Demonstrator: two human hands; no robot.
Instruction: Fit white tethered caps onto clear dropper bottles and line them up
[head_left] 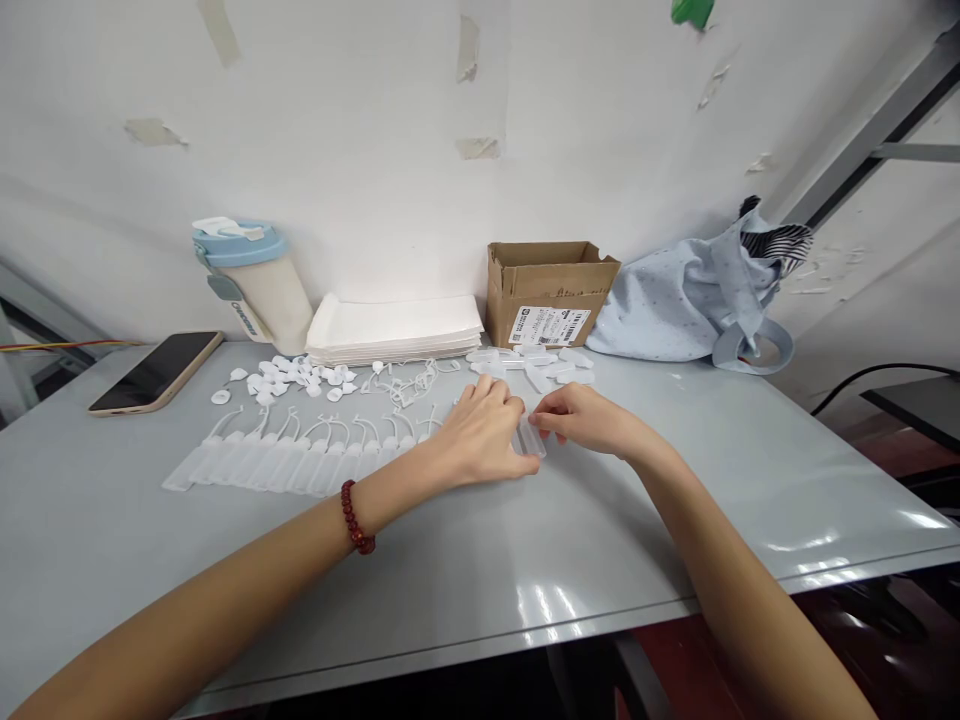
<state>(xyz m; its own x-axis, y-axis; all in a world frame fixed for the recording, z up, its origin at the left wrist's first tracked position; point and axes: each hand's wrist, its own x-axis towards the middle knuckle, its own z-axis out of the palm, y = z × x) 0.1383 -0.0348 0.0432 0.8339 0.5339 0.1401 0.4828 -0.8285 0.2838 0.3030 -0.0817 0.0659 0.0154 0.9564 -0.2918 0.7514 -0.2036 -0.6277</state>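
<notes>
A row of translucent flat plastic sleeves (277,460), many with white cord loops at their upper ends, lies across the table. Over the right end of this row rests my left hand (484,435), its fingers bent and its thumb stretched apart, covering part of the sleeves. My right hand (589,415) is beside it, thumb and fingertips pinched at the upper end of a translucent plastic sleeve (531,438). That sleeve is partly hidden between the two hands. Behind them lie more loose translucent sleeves (536,365) in a small pile.
Small white plastic caps (289,376) and tangled white cords (412,382) lie behind the row. Farther back stand a white stack of trays or paper (397,325), a cardboard box (551,290), a tumbler (262,285) and a pale blue bag (675,300). A phone (157,370) lies left.
</notes>
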